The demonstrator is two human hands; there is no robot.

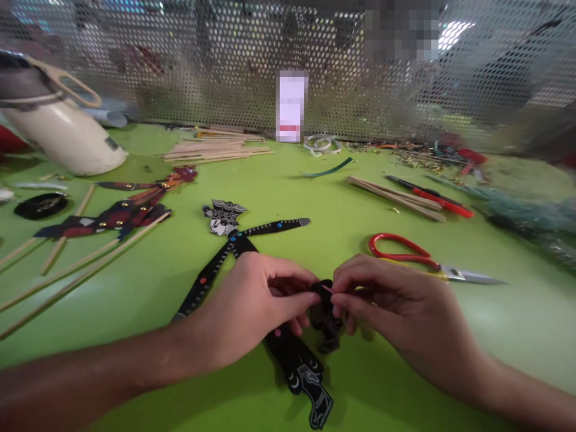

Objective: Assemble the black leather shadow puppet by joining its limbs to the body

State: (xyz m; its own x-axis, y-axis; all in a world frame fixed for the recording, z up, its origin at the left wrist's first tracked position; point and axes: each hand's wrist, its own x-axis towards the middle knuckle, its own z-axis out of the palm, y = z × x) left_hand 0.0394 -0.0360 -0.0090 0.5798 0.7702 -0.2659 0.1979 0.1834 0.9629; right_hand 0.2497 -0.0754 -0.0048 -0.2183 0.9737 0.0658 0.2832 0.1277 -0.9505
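A black jointed shadow puppet [216,264] with a patterned white-and-grey head lies on the green table, its arms spread and small coloured dots at the joints. One of its legs [310,384] stretches toward me. My left hand [252,306] is closed over the puppet's middle, thumb and fingers pinching a second black leg piece [329,336] lifted off the table. Against the upper end of that piece, my right hand [400,318] pinches a thin pink strip [327,289]. The fingers partly hide where the strip meets the leg.
Red-handled scissors [450,273] lie to the right, with a red cutter [443,201] and thin sticks [396,198] behind. At left are another puppet [112,219] on sticks and a tilted cream jug [67,132]. A perforated metal screen [202,72] closes off the back.
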